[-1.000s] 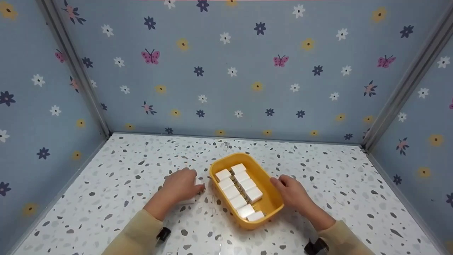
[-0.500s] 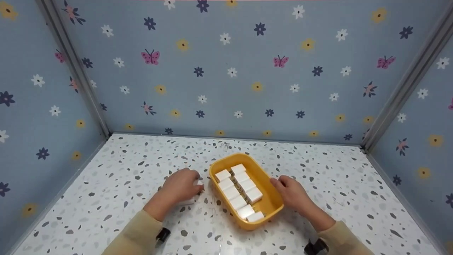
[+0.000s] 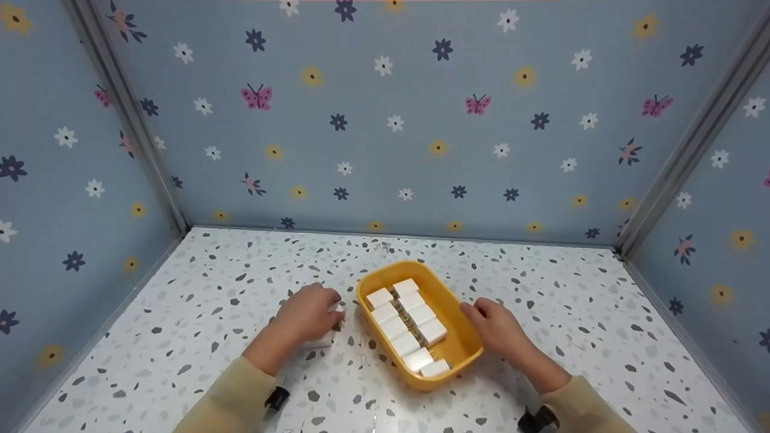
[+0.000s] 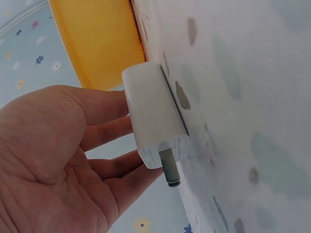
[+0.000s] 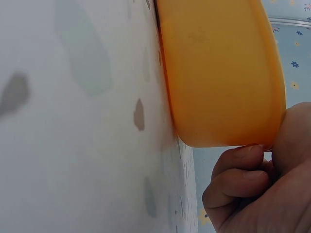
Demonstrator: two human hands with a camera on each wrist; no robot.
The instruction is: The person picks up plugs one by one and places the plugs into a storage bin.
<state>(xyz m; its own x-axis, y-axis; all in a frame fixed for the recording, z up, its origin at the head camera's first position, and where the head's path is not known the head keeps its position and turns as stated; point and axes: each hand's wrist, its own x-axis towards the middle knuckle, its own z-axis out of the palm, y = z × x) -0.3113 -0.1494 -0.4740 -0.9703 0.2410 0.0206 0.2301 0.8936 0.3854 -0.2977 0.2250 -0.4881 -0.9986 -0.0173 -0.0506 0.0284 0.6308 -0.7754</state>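
My left hand [image 3: 305,314] is low over the table, left of the yellow plastic box [image 3: 460,322]. In the left wrist view it holds a white charger plug [image 4: 154,109] between thumb and fingers, its metal prong [image 4: 169,167] sticking out. The plug lies close along the tabletop; from the head it is mostly hidden by the hand. Inside the box, several white charger plugs [image 3: 432,331] lie in two rows, prongs facing the middle. My right hand [image 3: 498,328] pinches the rim at the box's right side, thumb over the edge and fingers curled outside.
The speckled white table [image 3: 240,282] meets a flowered blue back panel [image 3: 385,120] and similar side panels, with grey metal posts [image 3: 129,120] at the corners. Within the box, bare floor runs along its right side.
The fingers of my left hand have shifted slightly on the plug, and a little more white shows by the fingertips. The right hand and the box have stayed in place.
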